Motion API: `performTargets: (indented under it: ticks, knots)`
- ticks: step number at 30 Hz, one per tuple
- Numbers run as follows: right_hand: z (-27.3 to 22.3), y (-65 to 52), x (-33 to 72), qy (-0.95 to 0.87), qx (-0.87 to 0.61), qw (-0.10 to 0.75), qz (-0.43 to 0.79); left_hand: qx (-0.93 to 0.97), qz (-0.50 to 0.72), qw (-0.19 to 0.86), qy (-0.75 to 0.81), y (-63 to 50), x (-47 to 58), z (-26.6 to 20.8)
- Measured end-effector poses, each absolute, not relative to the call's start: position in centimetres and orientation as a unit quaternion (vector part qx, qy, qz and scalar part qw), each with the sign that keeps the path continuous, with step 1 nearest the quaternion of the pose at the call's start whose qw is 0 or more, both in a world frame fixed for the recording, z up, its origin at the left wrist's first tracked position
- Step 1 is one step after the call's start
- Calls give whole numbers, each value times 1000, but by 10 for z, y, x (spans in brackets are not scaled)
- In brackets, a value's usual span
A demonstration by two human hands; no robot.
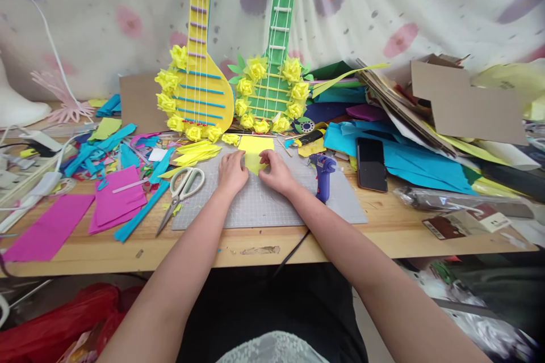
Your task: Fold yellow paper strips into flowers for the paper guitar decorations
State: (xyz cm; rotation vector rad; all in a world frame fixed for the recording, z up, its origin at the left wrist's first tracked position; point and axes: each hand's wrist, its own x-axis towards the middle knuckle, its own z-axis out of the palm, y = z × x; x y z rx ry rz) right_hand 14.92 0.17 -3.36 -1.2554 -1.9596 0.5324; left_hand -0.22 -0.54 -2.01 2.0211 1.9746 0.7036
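A yellow sheet of paper lies on the grey cutting mat, its near part looking folded or layered. My left hand grips its left edge, fingers curled and thumb pointing inward. On the opposite edge, my right hand pinches the paper between thumb and fingers. Some fingertips are hidden behind the hands. To the left of my left hand lie cut yellow paper strips and white-handled scissors. A blue hot glue gun stands on the mat, right of my right hand.
Behind the mat lean a yellow paper guitar and a green one, trimmed with yellow paper flowers. Magenta sheets and blue scraps lie left. A phone, blue paper and stacked cardboard are right.
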Motion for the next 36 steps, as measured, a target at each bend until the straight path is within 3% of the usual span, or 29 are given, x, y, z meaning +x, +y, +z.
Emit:
performTargets:
  ticks: [6, 16, 23, 27, 36]
  knots:
    - [-30, -5, 145, -820, -474, 303, 104, 739, 199, 80, 638, -5, -2, -19]
    - [-32, 4, 152, -755, -553, 346, 69, 712, 201, 12, 673, -17, -1, -5]
    - [-29, 3, 154, -760, -528, 360, 112, 756, 207, 87, 615, -11, -22, -14]
    - [-28, 0, 154, -774, -506, 361, 118, 729, 202, 64, 651, -12, -24, -14]
    - [-25, -4, 142, -846, -460, 271, 7, 705, 201, 27, 680, -14, -10, -10]
